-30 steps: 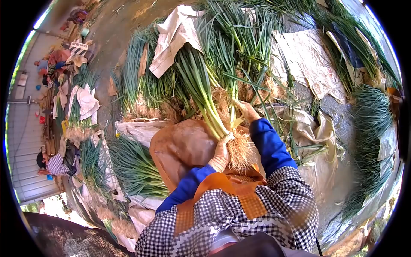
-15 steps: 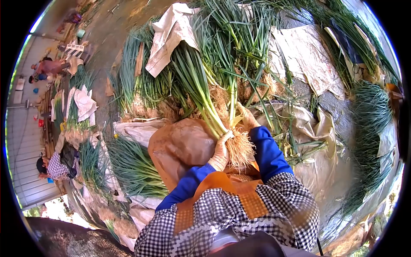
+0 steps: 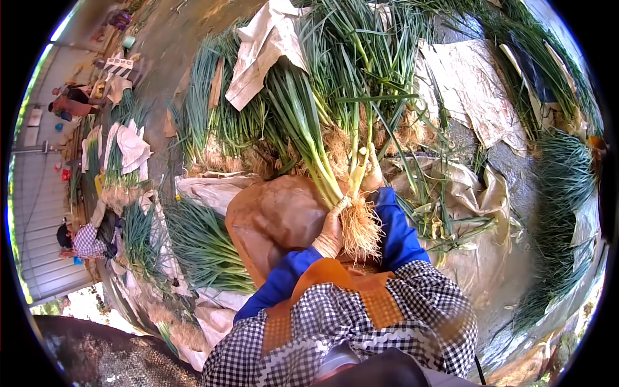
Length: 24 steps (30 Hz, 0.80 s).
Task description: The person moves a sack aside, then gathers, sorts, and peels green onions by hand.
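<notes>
My left hand [image 3: 330, 237] is closed round the white lower stalks of a bunch of green onions [image 3: 309, 142], just above their tangled pale roots [image 3: 361, 232]. The leaves slant up and away to the left, over the brown apron on my lap. My right hand [image 3: 373, 173] is closed at a yellowish-green onion stalk [image 3: 356, 173] on the right side of the bunch. Its fingertips are partly hidden, so the exact grip is hard to make out.
A row of green onions [image 3: 213, 109] lies ahead, partly under a pale sack [image 3: 267, 48]. Another pile [image 3: 206, 248] rests left of my lap. Stripped leaves lie on a crumpled sheet [image 3: 471, 187] at right. A person in a checked top [image 3: 87, 242] works far left.
My right hand has drawn slightly lower and nearer the bunch, with the stalk by it now bent outward. My left hand keeps its hold. The whole view has shifted a little.
</notes>
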Motion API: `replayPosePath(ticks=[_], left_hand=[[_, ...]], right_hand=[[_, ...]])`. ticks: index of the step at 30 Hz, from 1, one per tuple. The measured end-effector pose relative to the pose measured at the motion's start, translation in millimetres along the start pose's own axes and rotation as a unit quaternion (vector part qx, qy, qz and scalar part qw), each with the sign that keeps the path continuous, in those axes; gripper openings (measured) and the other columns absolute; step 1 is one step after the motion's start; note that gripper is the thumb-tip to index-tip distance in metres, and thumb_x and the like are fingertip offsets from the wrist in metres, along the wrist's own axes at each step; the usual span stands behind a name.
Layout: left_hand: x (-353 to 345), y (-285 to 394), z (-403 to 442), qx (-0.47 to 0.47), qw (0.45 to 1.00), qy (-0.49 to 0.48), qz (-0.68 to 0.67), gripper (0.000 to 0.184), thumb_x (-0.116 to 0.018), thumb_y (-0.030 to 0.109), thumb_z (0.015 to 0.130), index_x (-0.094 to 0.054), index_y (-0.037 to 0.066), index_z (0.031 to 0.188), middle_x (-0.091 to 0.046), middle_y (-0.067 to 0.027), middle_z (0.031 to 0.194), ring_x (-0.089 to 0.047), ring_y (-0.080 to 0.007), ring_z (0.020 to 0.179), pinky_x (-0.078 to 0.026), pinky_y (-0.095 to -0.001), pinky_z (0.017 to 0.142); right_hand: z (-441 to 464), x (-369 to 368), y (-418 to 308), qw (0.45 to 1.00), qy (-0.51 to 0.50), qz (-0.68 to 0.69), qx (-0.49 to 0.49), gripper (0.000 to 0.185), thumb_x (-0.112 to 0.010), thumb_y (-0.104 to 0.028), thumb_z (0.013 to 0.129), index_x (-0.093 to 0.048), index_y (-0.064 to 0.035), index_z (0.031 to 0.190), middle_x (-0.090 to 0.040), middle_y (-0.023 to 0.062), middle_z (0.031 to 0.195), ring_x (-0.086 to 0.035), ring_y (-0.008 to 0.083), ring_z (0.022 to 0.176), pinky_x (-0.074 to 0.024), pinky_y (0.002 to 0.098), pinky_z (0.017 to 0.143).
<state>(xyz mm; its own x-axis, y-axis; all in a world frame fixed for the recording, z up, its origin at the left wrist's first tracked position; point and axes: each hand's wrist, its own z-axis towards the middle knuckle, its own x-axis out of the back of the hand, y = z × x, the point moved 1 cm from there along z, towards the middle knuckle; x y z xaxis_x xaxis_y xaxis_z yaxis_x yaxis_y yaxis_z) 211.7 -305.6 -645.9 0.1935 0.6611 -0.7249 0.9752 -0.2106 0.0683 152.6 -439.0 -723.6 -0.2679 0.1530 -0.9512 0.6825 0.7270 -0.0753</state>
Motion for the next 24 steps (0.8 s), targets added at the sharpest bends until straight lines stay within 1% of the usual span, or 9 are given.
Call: replayPosePath(ticks=[7,8,11,13,15,16,17,20,24], left_hand=[[10,1,5,-0.03,0.999,-0.025,0.02,0.027,-0.055,0.018,0.082,-0.056,0.0,0.102,-0.061,-0.0117,0.093,-0.059,-0.0227,0.083,-0.049,-0.0354,0.078],[9,1,6,-0.04,0.999,-0.019,0.018,0.027,-0.055,0.018,0.082,-0.056,0.0,0.102,-0.061,-0.0117,0.092,-0.059,-0.0227,0.083,-0.049,-0.0356,0.077],[4,5,1,-0.043,0.998,-0.015,0.037,0.026,-0.056,0.018,0.082,-0.056,0.0,0.101,-0.061,-0.0113,0.091,-0.059,-0.0219,0.082,-0.049,-0.0352,0.076],[13,5,6,-0.023,1.0,-0.009,0.014,0.025,-0.057,0.018,0.081,-0.056,0.001,0.099,-0.061,-0.0106,0.088,-0.059,-0.021,0.08,-0.05,-0.0348,0.074],[10,2,8,-0.017,0.999,-0.019,0.026,0.026,-0.056,0.017,0.081,-0.055,0.001,0.102,-0.06,-0.0106,0.091,-0.059,-0.0213,0.081,-0.049,-0.0349,0.075],[9,0,9,-0.015,0.999,-0.024,0.039,0.028,-0.055,0.017,0.082,-0.054,0.001,0.105,-0.06,-0.0105,0.093,-0.058,-0.0216,0.082,-0.049,-0.0351,0.077],[16,-6,12,-0.012,0.999,-0.019,0.034,0.028,-0.055,0.017,0.082,-0.054,0.001,0.105,-0.06,-0.0105,0.093,-0.058,-0.0216,0.082,-0.049,-0.0351,0.077],[25,-9,27,-0.099,0.991,0.04,0.085,0.021,-0.058,0.014,0.08,-0.055,0.004,0.098,-0.058,-0.0072,0.089,-0.056,-0.0199,0.084,-0.046,-0.0334,0.08],[18,-7,24,-0.136,0.983,0.097,0.082,0.017,-0.058,0.012,0.079,-0.056,0.004,0.094,-0.058,-0.0068,0.089,-0.055,-0.019,0.085,-0.045,-0.0319,0.08]], right_hand=[[3,38,14,0.996,-0.05,0.006,-0.071,0.037,-0.044,-0.04,0.089,-0.059,-0.0067,0.088,-0.059,0.0065,0.074,-0.056,0.0201,0.065,-0.0446,0.0295,0.053],[-11,41,14,0.966,-0.037,-0.254,-0.019,0.035,-0.045,-0.039,0.088,-0.059,-0.0065,0.091,-0.06,0.0084,0.076,-0.058,0.0222,0.065,-0.0453,0.0309,0.053],[-80,65,4,0.654,0.046,-0.753,-0.05,0.029,-0.05,-0.029,0.084,-0.059,-0.0063,0.099,-0.06,0.0091,0.086,-0.058,0.0227,0.077,-0.0463,0.0343,0.065],[-137,60,-21,0.094,-0.07,-0.926,-0.36,0.033,-0.05,-0.026,0.082,-0.058,-0.0084,0.109,-0.059,0.0121,0.106,-0.057,0.0221,0.097,-0.0455,0.038,0.076],[-169,95,-66,0.153,0.02,-0.955,-0.254,0.041,-0.041,-0.034,0.086,-0.056,-0.0084,0.114,-0.062,0.0126,0.099,-0.06,0.0271,0.09,-0.0472,0.0414,0.074],[-158,154,-75,0.058,-0.102,-0.99,0.08,0.038,-0.038,-0.029,0.088,-0.053,-0.01,0.118,-0.056,0.0121,0.114,-0.063,0.0265,0.081,-0.05,0.0369,0.065],[-134,40,-77,0.283,0.08,-0.944,-0.148,0.039,-0.044,-0.032,0.088,-0.051,-0.0082,0.118,-0.056,0.0128,0.114,-0.062,0.0309,0.08,-0.0491,0.0358,0.07],[-94,-78,-52,0.733,0.068,-0.674,0.063,0.045,-0.057,-0.031,0.084,-0.046,-0.0031,0.117,-0.057,0.0176,0.103,-0.054,0.0207,0.097,-0.0432,0.0304,0.08],[-56,-61,-16,0.669,-0.028,-0.741,0.054,0.028,-0.049,-0.024,0.089,-0.056,-0.0021,0.105,-0.06,0.0104,0.091,-0.056,0.0168,0.081,-0.0455,0.0281,0.072]])
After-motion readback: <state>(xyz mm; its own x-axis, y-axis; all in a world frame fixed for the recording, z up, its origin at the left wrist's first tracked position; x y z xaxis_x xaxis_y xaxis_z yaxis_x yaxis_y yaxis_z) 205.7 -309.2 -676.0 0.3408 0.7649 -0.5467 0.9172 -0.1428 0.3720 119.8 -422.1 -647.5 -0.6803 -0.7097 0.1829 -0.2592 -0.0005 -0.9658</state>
